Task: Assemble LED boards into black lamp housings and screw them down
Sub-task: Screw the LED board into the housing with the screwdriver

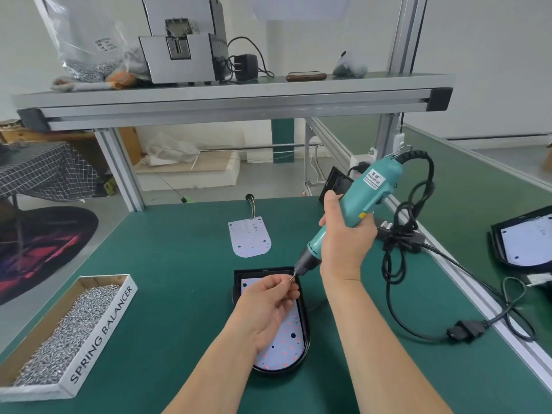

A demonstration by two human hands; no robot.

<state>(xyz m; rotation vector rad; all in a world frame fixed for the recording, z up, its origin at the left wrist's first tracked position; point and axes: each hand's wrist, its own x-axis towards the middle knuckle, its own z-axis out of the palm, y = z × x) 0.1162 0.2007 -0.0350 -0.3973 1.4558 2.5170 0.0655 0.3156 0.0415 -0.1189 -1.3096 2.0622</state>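
Note:
A black lamp housing (pixel 304 348) lies on the green table with a white LED board (pixel 286 342) seated inside it. My left hand (pixel 268 303) hovers over the housing's upper part and pinches a small screw (pixel 290 279) at the driver's bit tip. My right hand (pixel 343 240) grips a teal electric screwdriver (pixel 355 204), tilted with its bit pointing down-left at the screw. A second loose LED board (pixel 249 237) with wires lies farther back on the table.
A cardboard box (pixel 98 330) full of silver screws sits at the front left. The screwdriver's black cable (pixel 400 249) coils at the right beside a power adapter (pixel 388 225). Another housing with a board (pixel 525 243) rests on the right-hand bench. An overhead shelf (pixel 233 97) carries a screw feeder.

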